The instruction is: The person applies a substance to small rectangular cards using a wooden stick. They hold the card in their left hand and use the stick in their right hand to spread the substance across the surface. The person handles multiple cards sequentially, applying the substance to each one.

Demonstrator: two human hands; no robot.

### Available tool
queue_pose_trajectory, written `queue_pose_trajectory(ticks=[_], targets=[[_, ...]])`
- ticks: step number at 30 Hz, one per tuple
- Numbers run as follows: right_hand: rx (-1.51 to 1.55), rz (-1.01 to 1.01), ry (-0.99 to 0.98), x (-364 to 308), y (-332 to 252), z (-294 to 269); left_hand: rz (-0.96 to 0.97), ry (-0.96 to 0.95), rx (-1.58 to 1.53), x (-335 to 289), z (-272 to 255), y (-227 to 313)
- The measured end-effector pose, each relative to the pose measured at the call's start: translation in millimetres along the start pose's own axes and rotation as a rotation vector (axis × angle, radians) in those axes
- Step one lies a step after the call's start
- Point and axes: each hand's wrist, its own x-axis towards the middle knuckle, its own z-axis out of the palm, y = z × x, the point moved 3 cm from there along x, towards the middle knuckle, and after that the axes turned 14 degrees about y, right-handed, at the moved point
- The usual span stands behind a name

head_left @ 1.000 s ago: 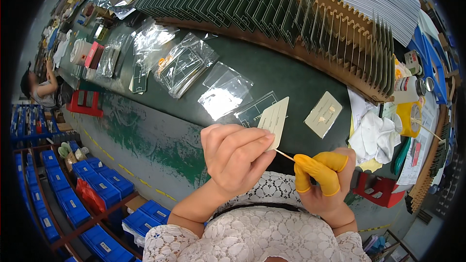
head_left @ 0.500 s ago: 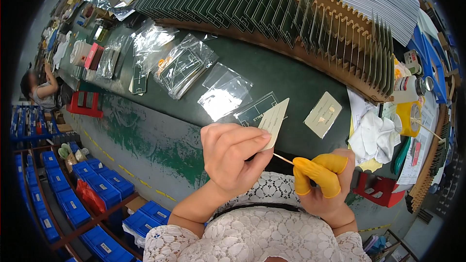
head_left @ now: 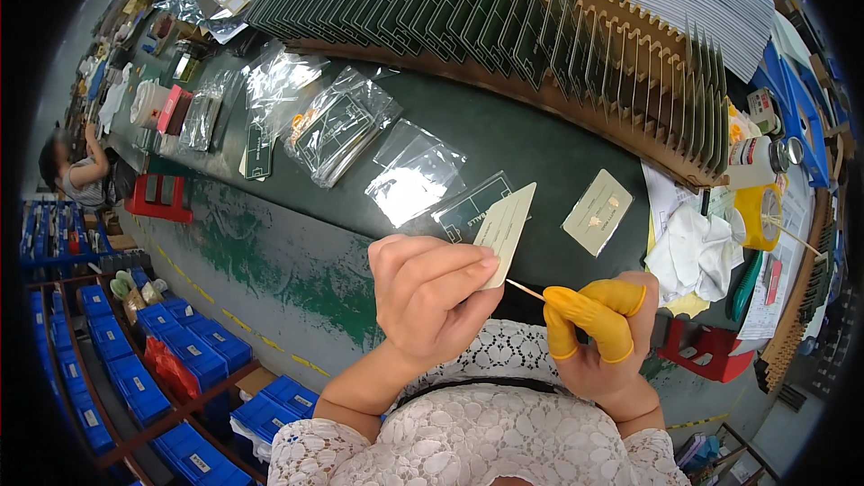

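Observation:
My left hand grips a cream-coloured flat plate by its lower end, thumb and fingers pinching it, and the plate stands tilted. Yellow finger cots cover several fingers of my right hand, which is closed on a thin wooden stick. The stick's tip points at the plate's lower edge; whether they touch I cannot tell. Behind the held plate lies a dark green plate with pale lines, partly hidden. To the right, another cream plate with small gold marks lies on the green tabletop.
Slotted brown racks of upright dark green plates run across the back. Clear plastic bags and bagged plates lie left. At right are a white cloth, yellow tape and a bottle. Blue bins stand lower left.
The held plate and my left hand have shifted slightly left, and the plate's lower edge sits a little apart from where it was. My right hand keeps its hold on the stick.

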Motion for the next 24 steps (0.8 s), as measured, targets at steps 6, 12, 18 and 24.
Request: queue_pose_trajectory(ticks=[6, 12, 18, 24], targets=[[-0.015, -0.003, -0.013, 1.5, -0.4, 0.1, 0.003, -0.022, 0.015, 0.5, -0.9, 0.7], [-0.014, -0.009, -0.016, 2.1, -0.8, 0.5, 0.013, -0.014, 0.015, 0.0, -0.4, 0.5], [-0.026, -0.009, -0.016, 1.9, -0.5, 0.8, 0.013, -0.008, 0.009, 0.0, -0.6, -0.1], [-0.024, -0.016, -0.027, 1.5, -0.6, 0.1, 0.01, -0.008, 0.014, 4.6, 0.7, 2.4]])
